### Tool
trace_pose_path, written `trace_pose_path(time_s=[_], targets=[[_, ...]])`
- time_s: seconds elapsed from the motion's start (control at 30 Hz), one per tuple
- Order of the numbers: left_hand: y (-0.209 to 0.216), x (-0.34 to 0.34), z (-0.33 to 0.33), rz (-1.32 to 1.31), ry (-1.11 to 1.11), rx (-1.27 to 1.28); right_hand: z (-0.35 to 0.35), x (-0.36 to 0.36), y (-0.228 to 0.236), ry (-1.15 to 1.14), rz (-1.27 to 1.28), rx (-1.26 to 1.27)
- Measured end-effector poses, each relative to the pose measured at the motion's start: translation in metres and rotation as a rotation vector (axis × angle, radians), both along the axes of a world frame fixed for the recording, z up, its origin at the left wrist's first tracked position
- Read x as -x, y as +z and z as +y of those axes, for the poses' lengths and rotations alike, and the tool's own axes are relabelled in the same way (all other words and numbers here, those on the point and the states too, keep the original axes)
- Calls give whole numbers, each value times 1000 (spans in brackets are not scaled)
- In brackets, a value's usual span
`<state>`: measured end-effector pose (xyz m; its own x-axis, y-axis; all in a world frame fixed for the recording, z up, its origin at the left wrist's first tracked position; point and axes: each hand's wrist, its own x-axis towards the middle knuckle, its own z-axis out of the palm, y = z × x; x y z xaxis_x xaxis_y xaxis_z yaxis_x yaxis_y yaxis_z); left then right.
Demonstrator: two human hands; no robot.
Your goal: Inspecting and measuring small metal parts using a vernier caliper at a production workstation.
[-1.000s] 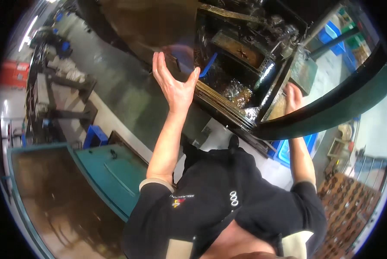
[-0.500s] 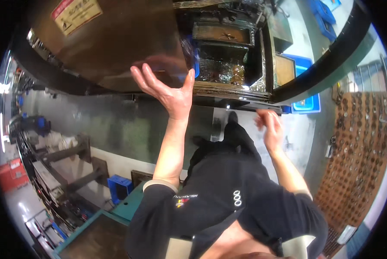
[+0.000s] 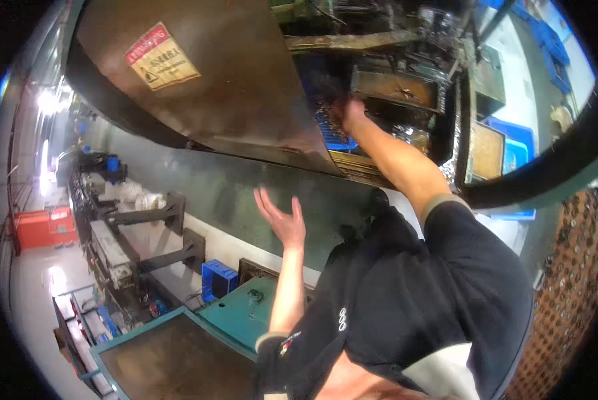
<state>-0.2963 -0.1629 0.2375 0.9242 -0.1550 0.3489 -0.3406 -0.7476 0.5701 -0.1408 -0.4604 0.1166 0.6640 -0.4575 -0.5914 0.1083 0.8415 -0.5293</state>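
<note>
My right hand point(image 3: 353, 115) reaches through the opening of a large oily machine, beside the edge of its brown door panel point(image 3: 245, 100). Close to it is a blue slatted basket point(image 3: 335, 137), partly covered by the panel. Shadow and blur hide the right fingertips, so whether they hold anything does not show. Below the panel, over the floor, my left hand point(image 3: 284, 225) is raised with fingers spread and nothing in it.
Inside the machine sits a rectangular tray point(image 3: 395, 88) with a brown surface. Blue bins point(image 3: 515, 150) stand to its right. A brown board with rows of dark round parts point(image 3: 572, 267) lies at far right. Behind my left arm are a teal cabinet point(image 3: 239, 307) and a blue crate point(image 3: 219, 280).
My left hand has come away from the door panel's edge. My right hand has gone from beside the machine into its opening. The view has shifted, with the panel now further right.
</note>
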Motion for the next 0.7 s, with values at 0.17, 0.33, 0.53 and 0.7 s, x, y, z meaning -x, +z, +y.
trace_pose_path(time_s=[0.17,0.33,0.53,0.7], targets=[[-113,71,123,299,354,-251,-14,-89,-60,-338,38,-96],[-166,205,202,876,884,82,-28,-137,34,179,782,-830],[-241,308,276,1352,608,-320,-2,-127,3,29,279,-469],[-249,300,273,583,51,-391,16,-121,9,-34,33,-98]])
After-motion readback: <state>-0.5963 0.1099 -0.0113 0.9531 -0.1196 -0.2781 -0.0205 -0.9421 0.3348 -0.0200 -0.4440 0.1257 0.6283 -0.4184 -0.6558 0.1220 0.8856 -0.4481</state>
